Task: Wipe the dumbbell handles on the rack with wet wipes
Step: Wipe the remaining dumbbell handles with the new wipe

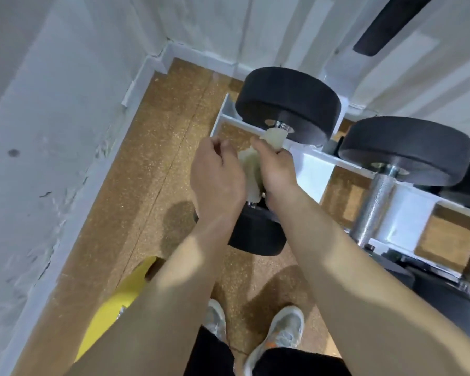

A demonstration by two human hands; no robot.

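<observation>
Head camera looks down past your two bare forearms, which cover much of the scene. Nearest you, your grey trainers [282,332] and black shorts [209,356] are cut off by the bottom edge. A bright yellow object [120,299] sits behind your left forearm, too hidden to identify.

Further out, above the speckled tan floor [147,185], the black round-headed dumbbell [288,104] lies across the end of the white metal rack [314,172]. Its near head shows only in part beneath your wrists. Its chrome handle [282,126] is almost wholly covered, with only a short gleaming stub showing by the far head.

Your right hand [274,169] grasps the pale, crumpled wet wipe [276,138], which is wrapped round that handle. Your left hand [217,180] is just beside it, fingers curled in against the wipe's loose edge. I cannot tell whether they pinch it, since the palm side faces away.

A small oval label [269,122] on the far head's inner face is too blurred to read.

To the right, a second black dumbbell [407,150] with a knurled chrome grip rests on the same rack. Farthest off, a black padded bar [385,23] runs out of the top edge against the white wall [65,104].
</observation>
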